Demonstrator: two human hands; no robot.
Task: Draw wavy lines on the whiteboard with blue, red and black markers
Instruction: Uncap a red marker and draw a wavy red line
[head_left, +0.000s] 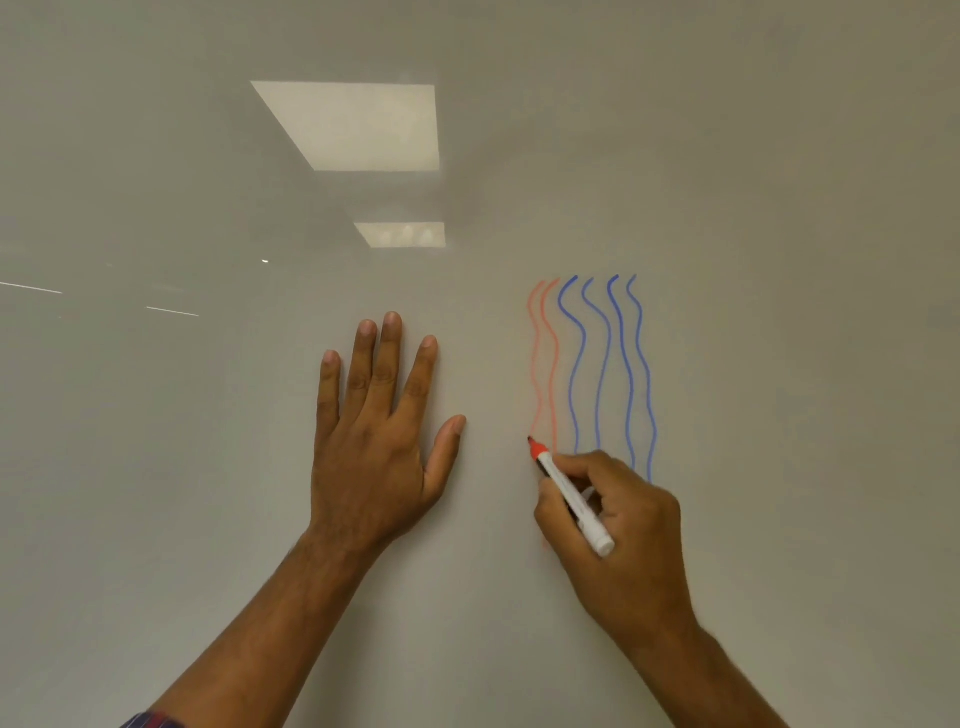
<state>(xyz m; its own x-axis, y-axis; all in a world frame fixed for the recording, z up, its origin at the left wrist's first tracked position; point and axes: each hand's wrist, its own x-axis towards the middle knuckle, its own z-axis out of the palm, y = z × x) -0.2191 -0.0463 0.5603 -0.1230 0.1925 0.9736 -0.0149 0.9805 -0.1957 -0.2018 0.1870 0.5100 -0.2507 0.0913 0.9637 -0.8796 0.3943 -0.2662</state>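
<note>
The whiteboard (208, 467) fills the whole view. Several blue wavy lines (602, 364) run top to bottom on its right half. Two paler red wavy lines (543, 364) stand just left of them. My right hand (618, 530) grips a white marker with a red tip (569, 496). Its tip touches the board at the lower end of the leftmost red line. My left hand (379, 447) lies flat on the board to the left of the lines, fingers straight and spread, holding nothing.
Two bright ceiling-light reflections (358, 127) show on the board's upper middle. Thin light streaks glint at the far left. No other markers or objects are in view.
</note>
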